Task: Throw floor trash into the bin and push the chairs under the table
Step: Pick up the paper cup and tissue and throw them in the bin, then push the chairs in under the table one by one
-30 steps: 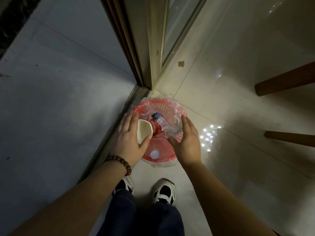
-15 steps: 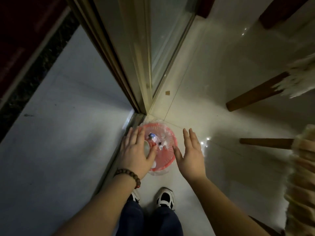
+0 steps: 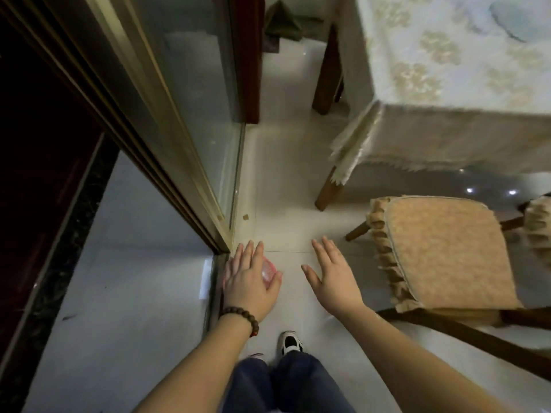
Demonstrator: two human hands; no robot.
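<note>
The red bin (image 3: 268,271) with a clear liner stands on the floor by the end of the sliding door track, mostly hidden under my left hand (image 3: 249,280). That hand hovers over it with fingers spread and nothing in it. My right hand (image 3: 332,278) is open too, palm down, to the right of the bin and apart from it. A wooden chair (image 3: 441,251) with an orange frilled cushion stands at the right, pulled out from the table (image 3: 447,84), which wears a pale patterned cloth.
A glass sliding door with a brass frame (image 3: 179,129) runs along the left. A small brown scrap (image 3: 245,216) lies on the tiles by the door. A second cushioned chair (image 3: 539,225) shows at the right edge. My shoes (image 3: 290,344) are below.
My left hand held a white cup over the bin and now holds nothing. Both hands have lifted away and opened. The view has risen, bringing the table and chair into sight.
</note>
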